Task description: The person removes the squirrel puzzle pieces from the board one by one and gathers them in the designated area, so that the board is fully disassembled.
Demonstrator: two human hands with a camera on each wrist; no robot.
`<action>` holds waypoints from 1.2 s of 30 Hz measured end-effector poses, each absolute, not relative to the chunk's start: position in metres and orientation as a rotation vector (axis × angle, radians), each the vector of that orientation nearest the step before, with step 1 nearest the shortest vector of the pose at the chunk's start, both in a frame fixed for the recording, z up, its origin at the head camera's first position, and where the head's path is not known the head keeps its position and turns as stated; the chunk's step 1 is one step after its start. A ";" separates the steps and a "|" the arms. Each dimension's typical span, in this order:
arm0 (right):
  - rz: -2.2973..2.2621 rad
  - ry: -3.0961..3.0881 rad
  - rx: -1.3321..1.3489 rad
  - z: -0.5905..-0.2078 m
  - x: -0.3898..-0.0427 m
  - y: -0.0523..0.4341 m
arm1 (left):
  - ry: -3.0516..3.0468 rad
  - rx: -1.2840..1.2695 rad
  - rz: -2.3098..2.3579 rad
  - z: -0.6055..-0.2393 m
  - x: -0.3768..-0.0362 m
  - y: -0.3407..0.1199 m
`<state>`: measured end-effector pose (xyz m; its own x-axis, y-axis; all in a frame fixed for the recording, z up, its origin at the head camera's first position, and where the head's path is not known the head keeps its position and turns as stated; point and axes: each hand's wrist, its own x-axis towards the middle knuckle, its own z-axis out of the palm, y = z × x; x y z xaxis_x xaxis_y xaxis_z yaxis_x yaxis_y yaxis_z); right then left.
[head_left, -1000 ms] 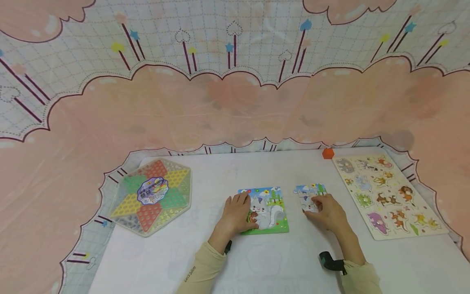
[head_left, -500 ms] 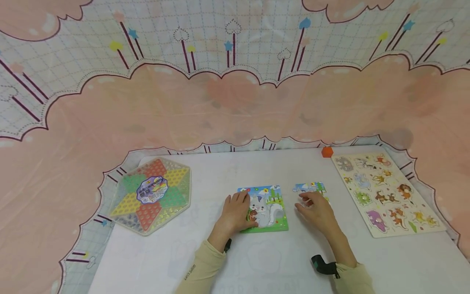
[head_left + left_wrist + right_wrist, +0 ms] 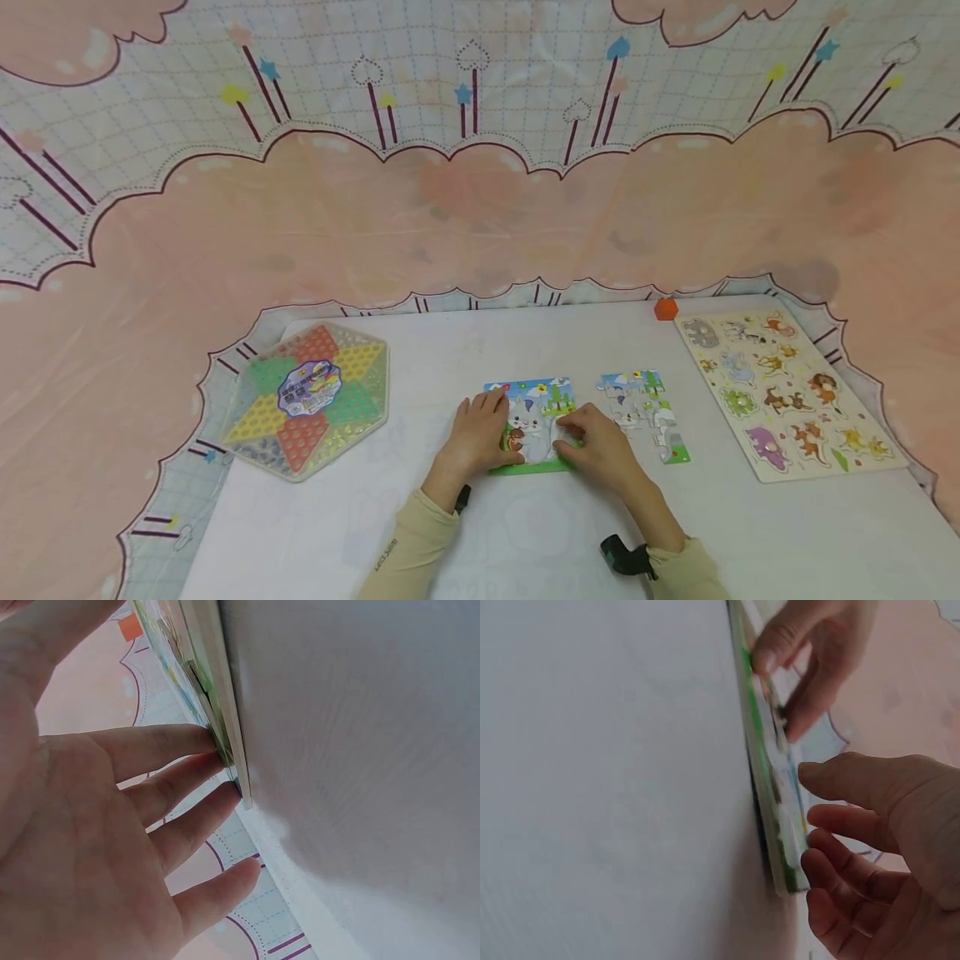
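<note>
While both hands rest on it, the squirrel puzzle board (image 3: 542,421) lies flat near the middle of the front half of the white table (image 3: 465,350), a thin square with a green edge and a glossy printed picture of a grey squirrel under blue sky and trees. The left hand (image 3: 476,435) lies on the board's left side with straight fingers pressing its face; the left wrist view shows the fingertips (image 3: 202,742) touching the board's edge. The right hand (image 3: 596,446) sits over the board's right part with its fingers bent towards the surface, but whether they pinch a piece I cannot tell. Just to the right lie loose puzzle pieces (image 3: 645,408), flat interlocking shapes partly joined. Further right is a pale wooden animal peg puzzle (image 3: 783,392), rectangular, and an orange block (image 3: 665,309) at its far corner. On the left stands a hexagonal checkers board (image 3: 311,398) in clear plastic with coloured triangles. A soft pink-and-white patterned cloth (image 3: 480,200) with cloud scallops and stars hangs behind and around the smooth matt tabletop.
</note>
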<state>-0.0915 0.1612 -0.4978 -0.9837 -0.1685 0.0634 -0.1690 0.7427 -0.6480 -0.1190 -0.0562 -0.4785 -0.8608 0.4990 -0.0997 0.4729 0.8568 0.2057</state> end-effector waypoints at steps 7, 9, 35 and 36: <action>1.002 -3.006 0.352 -0.499 -0.087 0.145 | 2.867 0.765 0.264 -0.477 -0.121 -0.057; 1.002 -3.005 0.370 -0.500 -0.087 0.143 | 2.862 0.757 0.265 -0.477 -0.121 -0.057; 1.089 -3.020 0.424 -0.500 -0.087 0.142 | 2.879 0.745 0.232 -0.478 -0.120 -0.056; 1.093 -3.022 0.438 -0.500 -0.087 0.142 | 2.880 0.745 0.230 -0.478 -0.120 -0.056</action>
